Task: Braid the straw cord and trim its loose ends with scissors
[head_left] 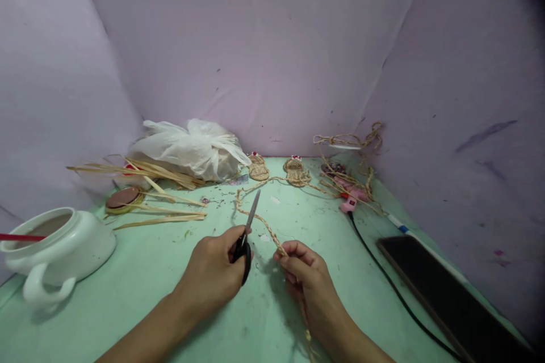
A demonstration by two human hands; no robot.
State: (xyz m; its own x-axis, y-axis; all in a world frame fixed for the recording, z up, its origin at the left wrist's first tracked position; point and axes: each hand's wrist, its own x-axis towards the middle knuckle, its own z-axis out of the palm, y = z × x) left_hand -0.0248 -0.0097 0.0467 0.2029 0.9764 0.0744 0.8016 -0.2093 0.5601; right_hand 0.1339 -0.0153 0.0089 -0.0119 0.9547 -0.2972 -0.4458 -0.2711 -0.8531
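Observation:
My left hand (217,266) is closed around the black handles of a pair of scissors (252,212), whose blades look shut and point up and away. Between thumb and fingers, my right hand (309,281) pinches a braided straw-coloured cord (266,227). The cord runs from that hand up past the scissor tips, then bends right along the back of the table. Its other end hangs below the right hand toward the bottom edge. The scissors are beside the cord, apart from it. Two small woven sandal shapes (258,168) with red and white beads rest at the back.
A white pot (91,244) stands at left, near flat straw strips (170,173) and a round tin (123,198). Behind lies a white plastic bag (196,150). At right are a pink glue gun (351,195), its black cable (383,275), tangled cord and a dark phone (443,295).

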